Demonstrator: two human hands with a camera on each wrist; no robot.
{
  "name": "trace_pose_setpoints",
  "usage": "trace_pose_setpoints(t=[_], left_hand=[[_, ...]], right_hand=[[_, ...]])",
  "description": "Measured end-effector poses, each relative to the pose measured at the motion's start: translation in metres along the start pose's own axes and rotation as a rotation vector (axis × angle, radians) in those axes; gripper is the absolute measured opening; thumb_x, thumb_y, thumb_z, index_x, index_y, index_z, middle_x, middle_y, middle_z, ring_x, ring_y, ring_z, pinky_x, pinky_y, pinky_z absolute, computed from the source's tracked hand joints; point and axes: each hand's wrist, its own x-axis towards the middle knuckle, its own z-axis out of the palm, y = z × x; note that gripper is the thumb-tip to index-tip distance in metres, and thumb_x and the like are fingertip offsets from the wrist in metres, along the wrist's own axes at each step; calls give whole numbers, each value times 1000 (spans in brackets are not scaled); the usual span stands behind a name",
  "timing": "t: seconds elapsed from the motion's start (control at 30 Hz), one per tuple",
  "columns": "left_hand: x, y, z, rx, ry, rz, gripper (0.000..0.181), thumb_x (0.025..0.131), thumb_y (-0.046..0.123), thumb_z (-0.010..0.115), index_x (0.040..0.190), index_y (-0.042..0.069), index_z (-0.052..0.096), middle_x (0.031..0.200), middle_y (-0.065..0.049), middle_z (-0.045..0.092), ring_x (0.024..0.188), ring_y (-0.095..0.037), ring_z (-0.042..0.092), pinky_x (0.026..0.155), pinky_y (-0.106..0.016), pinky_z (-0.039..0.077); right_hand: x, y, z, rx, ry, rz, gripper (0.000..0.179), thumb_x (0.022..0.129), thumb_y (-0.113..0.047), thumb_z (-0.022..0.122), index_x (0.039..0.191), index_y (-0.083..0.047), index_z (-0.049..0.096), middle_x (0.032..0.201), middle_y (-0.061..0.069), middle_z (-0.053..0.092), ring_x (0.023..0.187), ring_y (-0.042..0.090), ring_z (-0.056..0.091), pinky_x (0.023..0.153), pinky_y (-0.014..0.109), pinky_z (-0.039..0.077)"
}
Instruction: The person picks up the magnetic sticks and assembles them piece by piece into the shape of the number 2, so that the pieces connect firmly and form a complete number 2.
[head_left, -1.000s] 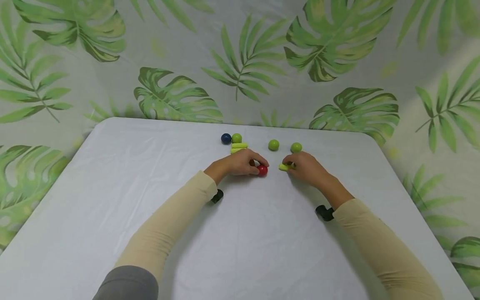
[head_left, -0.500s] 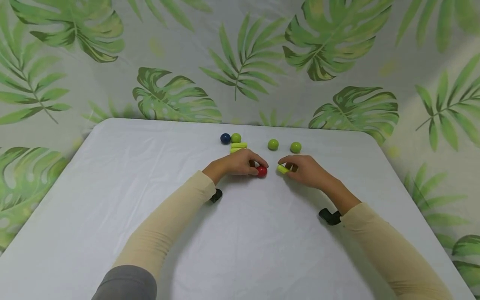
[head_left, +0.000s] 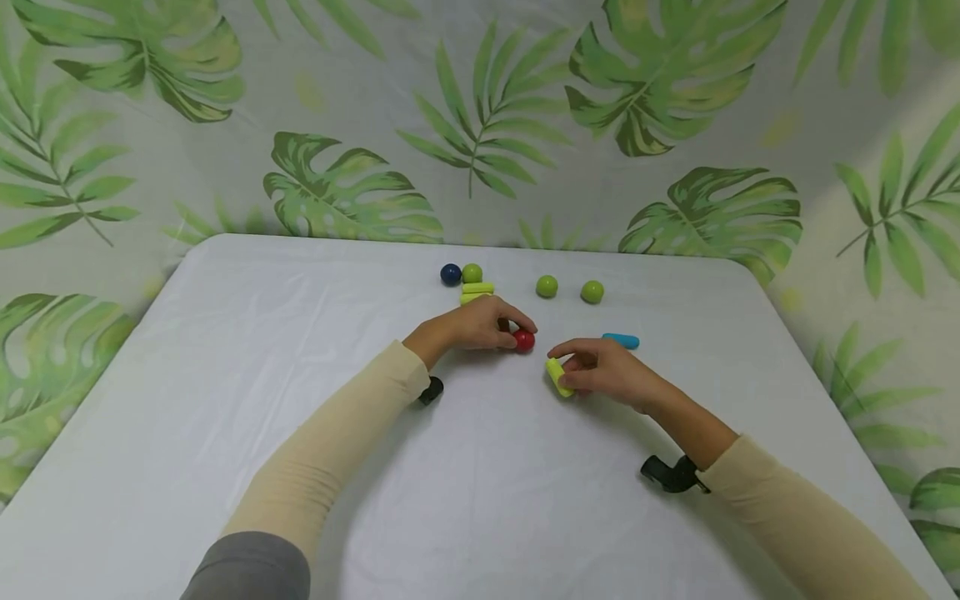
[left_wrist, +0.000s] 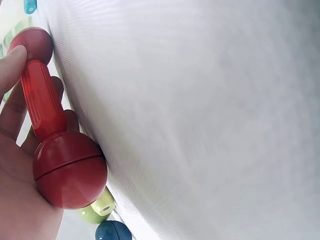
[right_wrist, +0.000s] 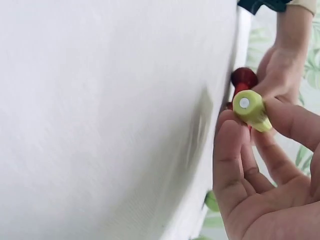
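In hands (head_left: 480,323) (head_left: 613,372): red rod (left_wrist: 42,97); yellow rod (head_left: 556,375)

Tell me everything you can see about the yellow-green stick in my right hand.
The yellow-green stick is short, with flattened sides and a pale round spot in one end. It looks smooth, like plastic or painted wood; I can't tell which. Your right hand pinches it in its fingers. In the head view it slants, nearer you than the red ball and to its right. Whether it touches the table is unclear.
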Motion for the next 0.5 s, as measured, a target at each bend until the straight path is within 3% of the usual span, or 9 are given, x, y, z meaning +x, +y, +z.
trace_pose_setpoints(t=[0.23,0.5], left_hand=[[1,-2,1,-7,3,8,35,92,9,66,126,16,70,116,-3,72,95,-14,61,80,-20,48],[1,-2,0,-25,3,4,36,91,9,66,127,14,68,113,-5,72,95,-15,62,81,-21,48]], right_hand=[[1,0,3,76,0,57,46,92,-16,67,136,-3,56,109,17,70,88,16,68,83,33,58],[7,-3,7,58,22,124,48,93,-19,68,136,-2,56,113,17,69,87,14,68,82,31,59]])
